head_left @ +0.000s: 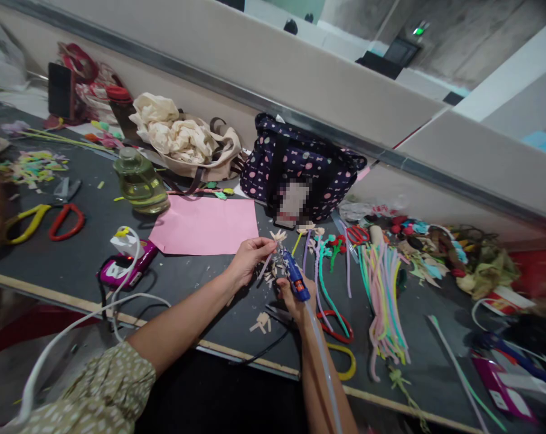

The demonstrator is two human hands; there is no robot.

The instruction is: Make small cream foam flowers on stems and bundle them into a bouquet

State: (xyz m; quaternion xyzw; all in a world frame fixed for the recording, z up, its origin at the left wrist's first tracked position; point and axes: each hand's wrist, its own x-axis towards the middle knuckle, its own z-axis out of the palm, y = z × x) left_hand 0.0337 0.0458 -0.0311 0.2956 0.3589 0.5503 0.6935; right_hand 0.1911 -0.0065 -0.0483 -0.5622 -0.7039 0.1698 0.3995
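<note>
Blue glue gun (293, 272) in right hand (296, 304); liquid-holding bottle (137, 181).

Right fingers (284, 290) partly hidden behind glue gun (293, 271), scissors (349, 333) behind wrist (304, 325), pixelated patch (293, 202), sleeve (99, 386) cut off

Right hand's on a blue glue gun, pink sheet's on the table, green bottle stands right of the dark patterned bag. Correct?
One error: the green bottle stands left of the dark patterned bag, not right, as the head view shows. Rest holds: right hand on a blue glue gun, pink sheet on the table.
</note>
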